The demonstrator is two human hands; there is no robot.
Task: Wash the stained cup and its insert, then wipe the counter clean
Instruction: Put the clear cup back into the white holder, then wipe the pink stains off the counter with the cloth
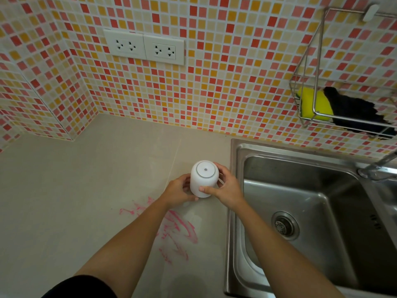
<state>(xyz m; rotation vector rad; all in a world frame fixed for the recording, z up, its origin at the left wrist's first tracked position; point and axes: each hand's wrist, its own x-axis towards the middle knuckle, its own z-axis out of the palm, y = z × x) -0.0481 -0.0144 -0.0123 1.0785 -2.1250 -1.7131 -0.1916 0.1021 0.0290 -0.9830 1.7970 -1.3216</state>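
— Where's the cup?

— The white cup [204, 179] is upside down, its ringed base facing the camera, held over the beige tabletop [64, 201] just left of the sink rim. Whether its mouth touches the surface I cannot tell.

— Who has hold of it?

— Both. The left hand [179, 193] is curled around its left side, fingers wrapped onto the wall. The right hand [226, 188] closes on the right side, thumb pressed across the front near the lower edge, fingers behind.

— And the insert?

— Not something I can make out; the cup's inside is hidden.

— What's around it?

— Pink smears [174, 229] streak the tabletop just nearer the person than the cup, partly under the left forearm. To the right lies a steel sink [343, 265] with a round drain strainer [284, 225], and part of a tap [378, 164] at its far right corner.

— Higher up?

— A wire rack [318, 61] hangs on the mosaic-tiled wall [214, 93], holding a yellow sponge [309, 104] touching a dark cloth [354, 112]. Two white double sockets [144, 47] sit on the wall, well left of the rack.
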